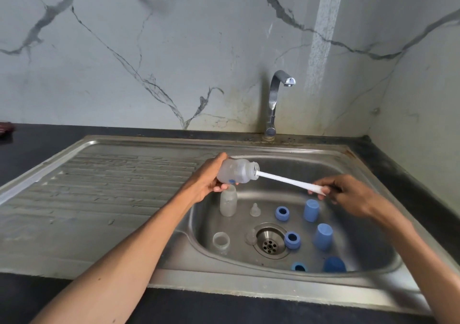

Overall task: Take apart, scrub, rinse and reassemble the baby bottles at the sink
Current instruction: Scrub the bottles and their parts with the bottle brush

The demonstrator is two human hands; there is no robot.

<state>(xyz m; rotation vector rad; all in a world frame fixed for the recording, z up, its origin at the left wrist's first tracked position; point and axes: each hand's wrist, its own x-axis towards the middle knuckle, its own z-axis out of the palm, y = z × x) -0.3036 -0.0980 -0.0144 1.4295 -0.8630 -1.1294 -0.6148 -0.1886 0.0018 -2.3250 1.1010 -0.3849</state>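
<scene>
My left hand grips a clear baby bottle held on its side over the sink basin, mouth pointing right. My right hand pinches the end of a white bottle brush handle, whose head is inside the bottle. In the basin stand a second clear bottle and a third bottle near the front left. Two clear teats lie near the drain. Blue collar rings and blue caps sit on the right.
The steel sink has a ribbed drainboard on the left and a drain in the middle. A chrome tap stands behind, no water running. Dark countertop surrounds the sink; a marbled wall rises behind.
</scene>
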